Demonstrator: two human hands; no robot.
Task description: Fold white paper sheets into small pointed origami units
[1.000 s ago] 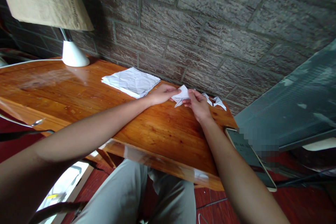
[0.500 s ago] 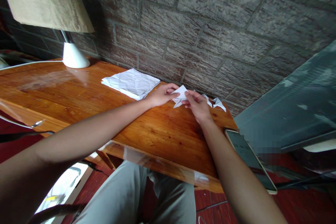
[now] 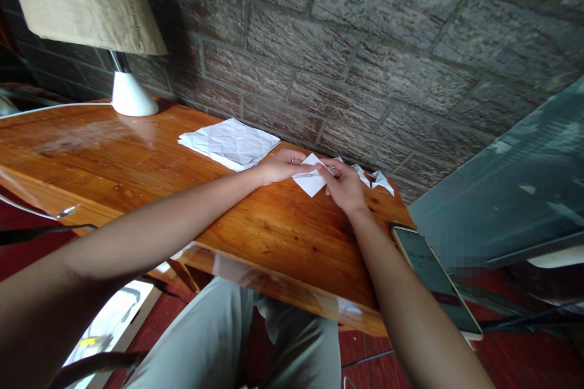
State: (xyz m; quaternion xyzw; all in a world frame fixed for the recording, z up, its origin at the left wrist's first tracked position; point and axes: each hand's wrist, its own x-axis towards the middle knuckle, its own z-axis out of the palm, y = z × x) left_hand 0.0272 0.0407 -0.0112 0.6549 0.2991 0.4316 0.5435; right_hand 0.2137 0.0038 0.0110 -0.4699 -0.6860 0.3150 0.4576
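A small piece of folded white paper (image 3: 311, 185) is held between my two hands over the wooden table. It shows as a diamond with a crease running across its middle. My left hand (image 3: 283, 166) pinches its left side, thumb on top. From the right, my right hand (image 3: 343, 182) grips the other side with thumb and fingers, which hide part of the paper. Several small folded paper pieces (image 3: 382, 182) lie just beyond my right hand, against the wall. To the left of my left hand lies a stack of creased white paper sheets (image 3: 230, 143).
A lamp with a white base (image 3: 132, 96) and a brown paper shade (image 3: 86, 3) stands at the table's far left. The stone-block wall (image 3: 274, 67) rises behind the wooden table (image 3: 274, 243). A phone or tablet (image 3: 435, 282) lies at the right edge beside my forearm.
The folded paper has gone from a compact shape with a point hanging below to a flatter, opened diamond with a crease across it. My hands stay in nearly the same place.
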